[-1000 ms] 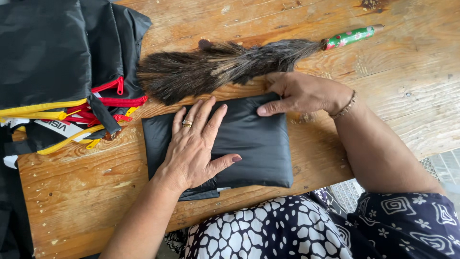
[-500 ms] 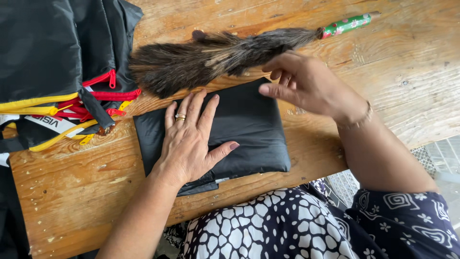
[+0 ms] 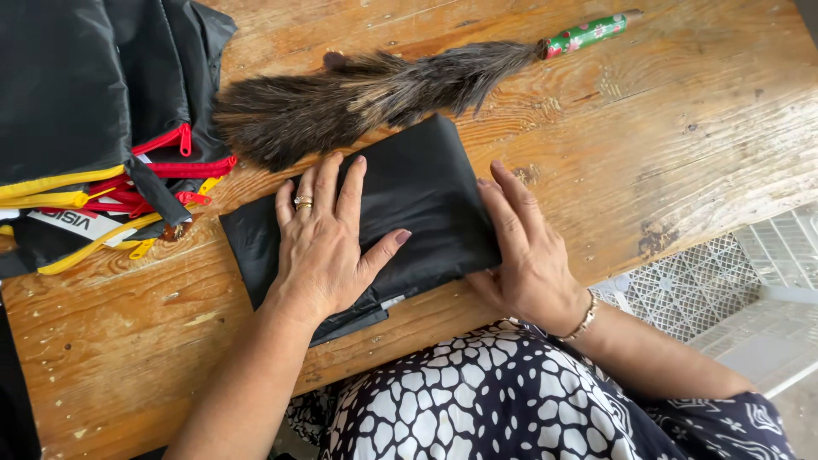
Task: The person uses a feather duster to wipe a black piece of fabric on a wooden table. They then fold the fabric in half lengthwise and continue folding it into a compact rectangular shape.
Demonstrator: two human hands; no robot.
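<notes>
A folded black fabric piece (image 3: 426, 192) lies flat on the wooden table (image 3: 665, 128), near its front edge. My left hand (image 3: 328, 243) presses palm-down on the left half of the fabric, fingers spread, rings on one finger. My right hand (image 3: 524, 251) rests at the fabric's right edge, fingers extended along that edge and thumb under or beside it; a bracelet is on the wrist. Neither hand grips anything.
A feather duster (image 3: 366, 94) with dark feathers and a green patterned handle (image 3: 588, 34) lies just behind the fabric. A pile of black fabric with red and yellow zippers (image 3: 94, 128) fills the table's left end. A white lattice crate (image 3: 707, 285) stands below the table's right.
My right hand has moved from the fabric's far right corner down to its near right edge. My left hand stayed pressed on the fabric.
</notes>
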